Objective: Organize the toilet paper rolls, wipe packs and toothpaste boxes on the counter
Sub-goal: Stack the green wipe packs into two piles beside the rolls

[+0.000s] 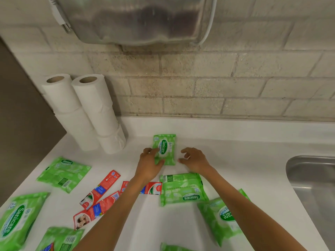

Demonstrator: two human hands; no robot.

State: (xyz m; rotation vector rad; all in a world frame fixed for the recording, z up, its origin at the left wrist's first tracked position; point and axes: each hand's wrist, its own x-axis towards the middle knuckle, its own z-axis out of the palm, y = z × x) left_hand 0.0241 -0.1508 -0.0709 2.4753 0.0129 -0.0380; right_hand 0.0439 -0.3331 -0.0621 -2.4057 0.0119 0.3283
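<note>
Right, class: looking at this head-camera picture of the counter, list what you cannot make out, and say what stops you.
- Red toothpaste box in the middle: the left forearm crosses it, hiding its centre.
- Green wipe pack at the bottom: cut off by the frame edge.
- Steel sink: cut off by the right edge.
- Large green wipe pack at far left: its small print is motion-blurred.
- Left hand: whether it grips the upright green wipe pack or only touches it.

Toilet paper rolls [85, 113] stand left of wipe pack [164, 149]; sink [313, 185] right.
</note>
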